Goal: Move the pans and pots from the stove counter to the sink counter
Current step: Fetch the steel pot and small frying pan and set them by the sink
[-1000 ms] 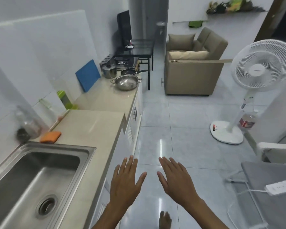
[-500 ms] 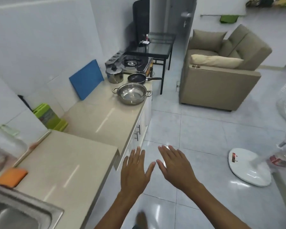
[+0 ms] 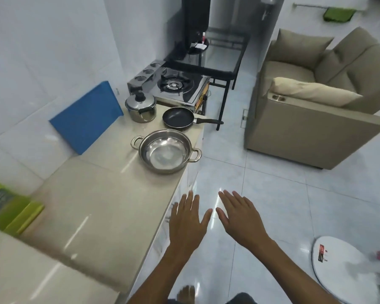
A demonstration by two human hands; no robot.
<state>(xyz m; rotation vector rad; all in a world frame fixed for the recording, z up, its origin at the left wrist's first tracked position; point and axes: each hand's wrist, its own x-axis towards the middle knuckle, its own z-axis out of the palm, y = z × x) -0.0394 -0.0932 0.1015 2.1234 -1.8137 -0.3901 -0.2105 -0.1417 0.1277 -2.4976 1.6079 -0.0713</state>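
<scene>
A wide steel two-handled pot (image 3: 165,152) stands near the front edge of the beige counter (image 3: 101,189). Behind it lie a black frying pan (image 3: 178,118), handle pointing right past the edge, and a lidded steel pot (image 3: 141,108) beside the gas stove (image 3: 177,85). My left hand (image 3: 187,224) and my right hand (image 3: 239,218) hover palm down, fingers spread, over the floor just off the counter edge, short of the wide pot. Both hold nothing.
A blue cutting board (image 3: 87,119) leans on the tiled wall. Green items (image 3: 11,213) sit at the counter's left. A beige armchair (image 3: 312,110) stands across the aisle, a black table (image 3: 219,60) behind the stove, and a white fan base (image 3: 347,266) on the floor at right.
The view has advanced along the counter toward the stove; the sink has dropped out of view and the pots loom larger. Both hands stay open ahead of me.
</scene>
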